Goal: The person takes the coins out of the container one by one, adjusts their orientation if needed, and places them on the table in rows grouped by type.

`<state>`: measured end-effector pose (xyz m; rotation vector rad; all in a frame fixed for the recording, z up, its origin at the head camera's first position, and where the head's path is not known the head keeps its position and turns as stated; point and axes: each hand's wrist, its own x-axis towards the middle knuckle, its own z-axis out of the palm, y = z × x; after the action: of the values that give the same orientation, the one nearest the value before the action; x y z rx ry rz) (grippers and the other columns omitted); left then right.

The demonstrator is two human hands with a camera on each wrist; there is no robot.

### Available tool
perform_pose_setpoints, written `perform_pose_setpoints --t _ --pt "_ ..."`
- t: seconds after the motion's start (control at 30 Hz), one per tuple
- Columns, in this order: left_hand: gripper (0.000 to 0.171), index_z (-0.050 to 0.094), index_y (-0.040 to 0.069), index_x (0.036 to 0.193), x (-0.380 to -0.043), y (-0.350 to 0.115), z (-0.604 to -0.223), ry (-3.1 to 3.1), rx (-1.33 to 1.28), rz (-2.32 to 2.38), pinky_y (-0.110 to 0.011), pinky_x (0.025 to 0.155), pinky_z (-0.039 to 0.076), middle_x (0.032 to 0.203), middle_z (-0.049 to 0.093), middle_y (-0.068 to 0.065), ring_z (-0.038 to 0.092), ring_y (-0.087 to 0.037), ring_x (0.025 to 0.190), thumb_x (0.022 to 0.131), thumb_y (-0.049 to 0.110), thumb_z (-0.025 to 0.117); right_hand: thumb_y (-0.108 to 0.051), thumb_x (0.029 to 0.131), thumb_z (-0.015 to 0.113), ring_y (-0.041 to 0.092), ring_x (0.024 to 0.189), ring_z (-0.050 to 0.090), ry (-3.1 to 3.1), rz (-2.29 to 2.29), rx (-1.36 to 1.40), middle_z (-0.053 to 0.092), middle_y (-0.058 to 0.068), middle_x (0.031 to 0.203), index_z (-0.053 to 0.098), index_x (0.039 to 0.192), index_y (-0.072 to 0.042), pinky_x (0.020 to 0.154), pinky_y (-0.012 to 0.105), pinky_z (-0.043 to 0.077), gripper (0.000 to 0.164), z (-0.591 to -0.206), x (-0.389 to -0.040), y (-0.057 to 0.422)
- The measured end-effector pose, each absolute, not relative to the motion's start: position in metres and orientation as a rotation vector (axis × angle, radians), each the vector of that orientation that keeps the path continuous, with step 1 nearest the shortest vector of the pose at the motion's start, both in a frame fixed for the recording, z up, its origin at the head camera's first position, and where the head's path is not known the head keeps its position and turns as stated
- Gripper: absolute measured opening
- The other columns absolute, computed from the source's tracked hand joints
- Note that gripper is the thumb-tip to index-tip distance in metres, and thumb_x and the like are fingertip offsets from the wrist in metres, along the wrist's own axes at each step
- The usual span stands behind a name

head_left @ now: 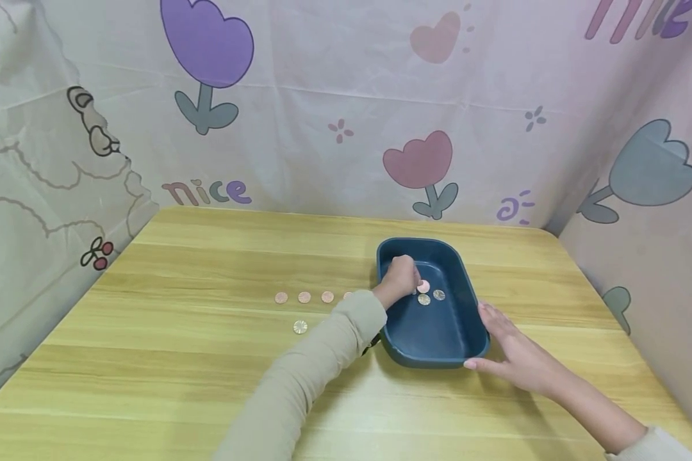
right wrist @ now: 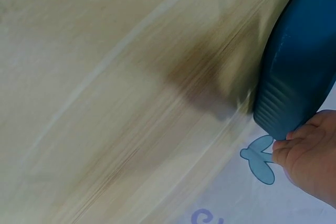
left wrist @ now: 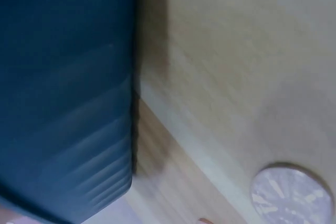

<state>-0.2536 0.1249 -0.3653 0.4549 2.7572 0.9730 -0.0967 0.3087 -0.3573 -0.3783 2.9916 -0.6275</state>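
A deep blue rectangular box (head_left: 429, 346) stands on the table. My left hand (head_left: 400, 278) reaches over its left wall with curled fingers. The fingertips are right at a copper-coloured coin (head_left: 423, 287) inside; I cannot tell whether they pinch it. Beside that coin lie a gold-coloured coin (head_left: 423, 299) and a duller coin (head_left: 439, 294). At the box's near right corner, my right hand (head_left: 521, 355) rests its extended fingers on the side wall and its thumb at the near rim. The right wrist view shows that hand (right wrist: 310, 153) against the box's outer wall (right wrist: 299, 61).
Left of the box, several copper-coloured coins lie in a row on the table (head_left: 167, 378), including one coin (head_left: 280, 298) at its left end, partly covered by my left sleeve. A shiny coin (head_left: 300, 327) lies nearer me. Printed cloth (head_left: 305, 160) hangs behind the table.
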Motion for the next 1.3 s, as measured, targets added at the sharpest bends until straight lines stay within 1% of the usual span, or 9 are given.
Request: perform_pose_setpoints --t 0.2,0.43,0.67,0.83,0.9,0.97,1.07,1.2,1.3 --pt "0.020 0.070 0.003 0.071 -0.246 0.118 -0.356 2.696 0.490 1.096 -0.013 0.045 0.037 0.060 0.065 -0.004 0.054 -0.005 0.050 0.087 0.012 0.064 -0.052 0.077 0.067 0.049 0.134 0.022 2.989 -0.634 -0.391 0.019 0.027 0.150 0.018 0.146 0.002 0.099 0.068 0.026 0.100 -0.357 -0.097 0.308" --pt "0.013 0.069 0.002 0.076 -0.237 0.107 -0.349 2.577 0.410 1.321 -0.015 0.051 0.046 0.067 0.066 -0.005 0.059 -0.008 0.056 0.087 0.009 0.064 -0.051 0.077 0.068 0.050 0.134 0.022 2.988 -0.647 -0.397 0.019 0.028 0.150 0.019 0.145 0.003 0.098 0.068 0.026 0.100 -0.357 -0.096 0.308" --pt "0.010 0.067 -0.002 0.083 -0.230 0.091 -0.343 2.511 0.449 1.469 -0.016 0.055 0.052 0.073 0.067 -0.010 0.063 -0.010 0.059 0.088 0.004 0.060 -0.050 0.077 0.069 0.049 0.134 0.022 2.999 -0.649 -0.413 0.019 0.027 0.150 0.019 0.145 0.003 0.098 0.068 0.026 0.100 -0.358 -0.096 0.309" --pt "0.010 0.065 -0.007 0.083 -0.225 0.080 -0.340 2.433 0.498 1.578 -0.020 0.057 0.054 0.075 0.068 -0.017 0.062 -0.011 0.057 0.087 -0.002 0.058 -0.050 0.077 0.069 0.050 0.134 0.022 2.992 -0.659 -0.404 0.018 0.026 0.151 0.018 0.146 0.001 0.097 0.069 0.026 0.100 -0.358 -0.097 0.309" --pt "0.010 0.065 -0.009 0.083 -0.223 0.075 -0.339 2.408 0.506 1.611 -0.026 0.059 0.056 0.075 0.068 -0.020 0.060 -0.011 0.055 0.087 -0.003 0.058 -0.050 0.077 0.068 0.050 0.134 0.022 2.992 -0.654 -0.403 0.018 0.026 0.151 0.017 0.146 0.001 0.097 0.069 0.026 0.100 -0.358 -0.097 0.309" --pt "0.010 0.065 -0.009 0.084 -0.221 0.070 -0.339 2.394 0.492 1.627 -0.030 0.063 0.057 0.074 0.067 -0.020 0.058 -0.008 0.054 0.087 -0.001 0.059 -0.051 0.077 0.068 0.050 0.133 0.023 2.994 -0.645 -0.403 0.018 0.026 0.151 0.016 0.147 0.000 0.097 0.069 0.027 0.101 -0.358 -0.097 0.310" --pt "0.011 0.065 -0.009 0.084 -0.220 0.062 -0.340 2.387 0.472 1.647 -0.035 0.066 0.057 0.072 0.066 -0.019 0.058 -0.009 0.054 0.087 0.001 0.061 -0.051 0.077 0.068 0.049 0.133 0.023 2.997 -0.637 -0.404 0.018 0.026 0.151 0.015 0.147 -0.001 0.096 0.069 0.028 0.101 -0.359 -0.097 0.310" --pt "0.011 0.064 -0.009 0.084 -0.219 0.047 -0.342 2.399 0.475 1.664 -0.032 0.062 0.057 0.069 0.065 -0.018 0.061 -0.013 0.055 0.086 0.002 0.062 -0.051 0.077 0.068 0.049 0.134 0.021 2.989 -0.644 -0.399 0.017 0.026 0.151 0.015 0.147 0.000 0.097 0.069 0.027 0.101 -0.359 -0.097 0.310" --pt "0.010 0.064 -0.009 0.084 -0.218 0.033 -0.344 2.388 0.463 1.699 -0.035 0.064 0.057 0.069 0.064 -0.017 0.062 -0.014 0.056 0.086 0.000 0.062 -0.051 0.078 0.068 0.049 0.135 0.021 2.983 -0.650 -0.398 0.017 0.026 0.151 0.015 0.147 0.000 0.097 0.069 0.026 0.101 -0.358 -0.098 0.310"
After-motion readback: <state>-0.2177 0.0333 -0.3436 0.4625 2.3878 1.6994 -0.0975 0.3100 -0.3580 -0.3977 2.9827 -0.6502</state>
